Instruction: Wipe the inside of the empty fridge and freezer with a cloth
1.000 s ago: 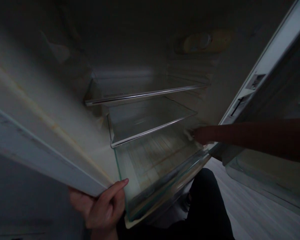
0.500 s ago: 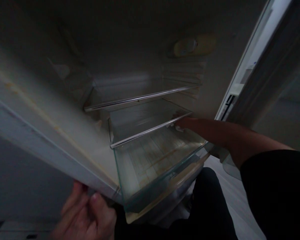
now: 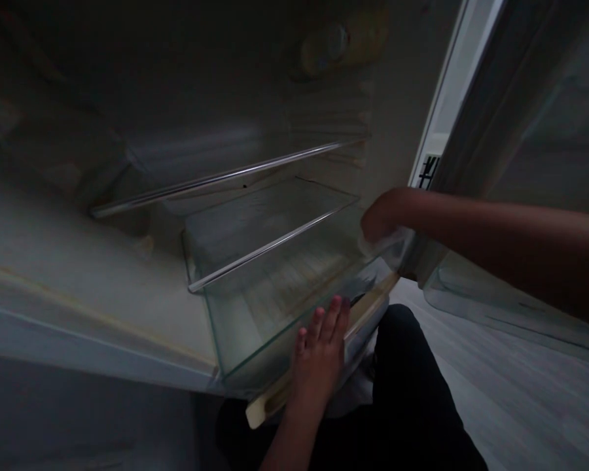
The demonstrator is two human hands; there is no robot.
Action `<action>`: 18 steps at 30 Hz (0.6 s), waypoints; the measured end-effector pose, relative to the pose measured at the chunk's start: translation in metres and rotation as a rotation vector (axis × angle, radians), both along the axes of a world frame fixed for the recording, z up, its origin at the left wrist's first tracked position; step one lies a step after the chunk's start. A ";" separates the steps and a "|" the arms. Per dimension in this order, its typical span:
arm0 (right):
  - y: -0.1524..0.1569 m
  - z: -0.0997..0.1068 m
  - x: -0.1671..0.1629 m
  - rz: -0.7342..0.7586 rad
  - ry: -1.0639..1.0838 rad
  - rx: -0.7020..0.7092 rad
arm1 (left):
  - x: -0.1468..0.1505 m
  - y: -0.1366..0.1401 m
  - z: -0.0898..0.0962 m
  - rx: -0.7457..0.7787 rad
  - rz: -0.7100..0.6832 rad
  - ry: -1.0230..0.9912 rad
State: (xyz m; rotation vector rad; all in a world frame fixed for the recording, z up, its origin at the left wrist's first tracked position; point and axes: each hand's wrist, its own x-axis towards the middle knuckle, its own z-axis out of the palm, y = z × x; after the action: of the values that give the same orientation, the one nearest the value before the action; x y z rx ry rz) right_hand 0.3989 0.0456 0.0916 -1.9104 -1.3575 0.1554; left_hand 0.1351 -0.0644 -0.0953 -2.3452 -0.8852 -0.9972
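My left hand [image 3: 319, 356] is open, its fingers extended at the front edge of the drawer [image 3: 258, 409] below the glass shelf. My right hand [image 3: 385, 212] is blurred by motion and bent down at the right side of the fridge, near the right end of the bottom glass shelf [image 3: 240, 347]. A crumpled white cloth [image 3: 368, 247] shows beneath its fingers; whether it is paper or fabric I cannot tell. The glass has brownish streaks. Above it lies another glass shelf with a metal front trim [image 3: 269, 248].
A higher shelf with a shiny front bar [image 3: 226, 175] crosses the dark fridge. A yellowish bottle [image 3: 343, 46] sits at the upper right. The open fridge door [image 3: 544, 131] with a clear door bin [image 3: 476, 301] stands on the right. My knee [image 3: 402, 347] is beside the drawer.
My left hand has left the fridge's left edge and moved right to the drawer front. My right hand has drawn back from the shelf toward the front right with the cloth. The view has shifted.
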 end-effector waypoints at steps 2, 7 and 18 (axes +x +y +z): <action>-0.031 0.029 -0.007 0.316 -0.255 -0.376 | 0.001 0.007 0.001 -0.067 0.049 0.025; -0.117 0.017 -0.050 0.453 -0.348 0.175 | 0.006 0.032 0.010 -0.223 0.077 0.018; -0.099 -0.131 -0.026 -0.110 0.120 0.702 | 0.016 0.103 0.031 -0.266 0.211 0.058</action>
State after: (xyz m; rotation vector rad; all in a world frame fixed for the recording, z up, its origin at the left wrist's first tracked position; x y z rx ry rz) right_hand 0.3733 -0.0535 -0.0395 -1.3491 -1.0368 -0.2327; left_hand 0.1508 0.0381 -0.0645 -2.4152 -1.2795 -0.7608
